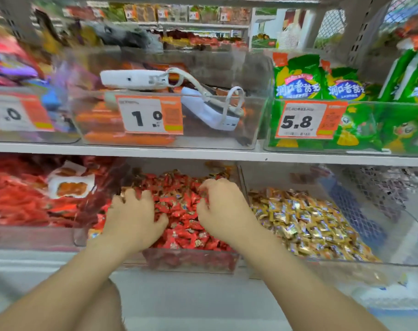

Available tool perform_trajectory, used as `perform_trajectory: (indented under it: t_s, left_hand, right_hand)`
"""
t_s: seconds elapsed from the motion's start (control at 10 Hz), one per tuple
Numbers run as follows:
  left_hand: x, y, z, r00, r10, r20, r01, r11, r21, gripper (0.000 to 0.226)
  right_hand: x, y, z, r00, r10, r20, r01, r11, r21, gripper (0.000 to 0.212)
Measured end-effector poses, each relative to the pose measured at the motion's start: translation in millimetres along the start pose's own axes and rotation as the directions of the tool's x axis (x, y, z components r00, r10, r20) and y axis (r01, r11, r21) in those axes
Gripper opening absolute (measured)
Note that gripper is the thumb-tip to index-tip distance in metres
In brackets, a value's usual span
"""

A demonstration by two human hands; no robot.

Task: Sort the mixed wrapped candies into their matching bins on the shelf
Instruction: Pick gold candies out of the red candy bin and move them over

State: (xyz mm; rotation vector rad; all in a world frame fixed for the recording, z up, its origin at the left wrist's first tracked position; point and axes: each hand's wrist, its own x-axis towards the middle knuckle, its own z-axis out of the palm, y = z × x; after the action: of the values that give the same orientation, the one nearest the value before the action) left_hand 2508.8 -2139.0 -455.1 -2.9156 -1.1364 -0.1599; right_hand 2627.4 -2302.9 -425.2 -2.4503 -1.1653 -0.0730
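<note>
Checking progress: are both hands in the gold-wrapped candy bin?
No, the left hand and right hand both dig into the clear plastic bin of red-wrapped candies.

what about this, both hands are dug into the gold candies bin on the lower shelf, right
No: the head view shows the left hand and right hand dug into the red candies bin on the lower shelf; the gold candies fill the bin to its right.
</note>
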Motion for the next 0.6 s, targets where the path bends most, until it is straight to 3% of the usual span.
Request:
perform_trajectory:
  t_s: [0.1, 0.2, 0.3, 0.4, 0.5, 0.6]
  left_hand:
    - [0.7, -12.9, 2.6, 0.968, -0.135, 0.213, 0.141, 0.99, -0.014, 0.107]
    - [11.8, -20.5, -0.4, 0.935, -0.099, 0.341, 0.17, 0.968, -0.183, 0.139]
    - [30.9, -20.8, 0.6, 0.91, -0.066, 0.409, 0.217, 0.917, -0.335, 0.156]
    - [55.3, -17.5, 3.7, 0.92, -0.134, 0.369, 0.309, 0.827, -0.469, 0.14]
    - [82.1, -16.7, 17.2, 0.895, -0.251, 0.368, 0.422, 0.74, -0.523, 0.109]
    - [101.6, -16.6, 29.0, 0.899, -0.261, 0.351, 0.431, 0.671, -0.604, 0.117]
  right_hand:
    - [26.1, -7.7, 26.7, 0.971, 0.226, 0.075, -0.203, 0.95, -0.237, 0.059]
    - [53.4, -5.1, 38.6, 0.928, 0.361, 0.094, -0.33, 0.912, -0.244, 0.078]
    - [76.6, -6.0, 42.6, 0.867, 0.478, 0.137, -0.467, 0.878, -0.108, 0.085]
    - [96.8, -7.2, 49.8, 0.834, 0.521, 0.179, -0.529, 0.848, -0.004, 0.076]
    - [107.5, -10.4, 51.1, 0.798, 0.568, 0.202, -0.573, 0.819, -0.041, 0.074]
    - [115.3, -5.6, 53.8, 0.793, 0.574, 0.203, -0.574, 0.816, -0.063, 0.07]
